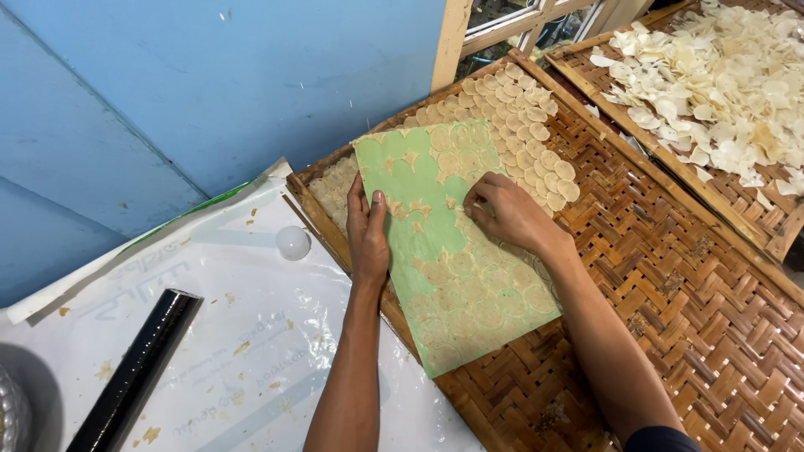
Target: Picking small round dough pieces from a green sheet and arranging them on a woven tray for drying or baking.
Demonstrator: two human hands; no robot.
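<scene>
A green sheet [448,251] covered with thin pale discs lies on the near woven bamboo tray [670,276]. The left hand [367,230] rests flat on its left edge, fingers together; the right hand [502,209] pinches a disc near the middle. Rows of discs [523,125] already fill the tray's far corner, so transfer seems partly done: most of the sheet's discs remain, and much weave is bare.
</scene>
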